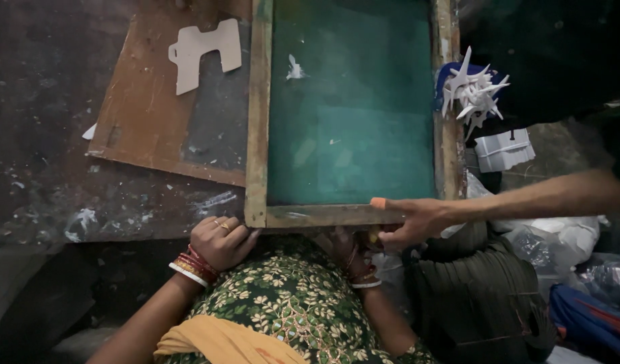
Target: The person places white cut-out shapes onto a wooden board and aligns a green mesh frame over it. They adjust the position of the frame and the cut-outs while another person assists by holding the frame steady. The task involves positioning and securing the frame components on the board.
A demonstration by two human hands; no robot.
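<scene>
Gripping near-left corner of wooden screen frame (259, 135), my left hand (219, 240) curled on it. Frame lies flat on bench, long axis running away from me. My right hand (354, 259) under near rail, grip unclear. Another person's hand (414, 226) pinches near-right corner. Green mesh (350, 114) inside frame holds white scrap (295, 69).

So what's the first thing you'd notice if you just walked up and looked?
The big green screen in its wooden frame fills the middle. The left hand grips the frame's near left corner, while the right hand sits mostly hidden under the near edge, and another person's hand reaches in from the right. A white card cutout lies on the brown board at the upper left.
</scene>
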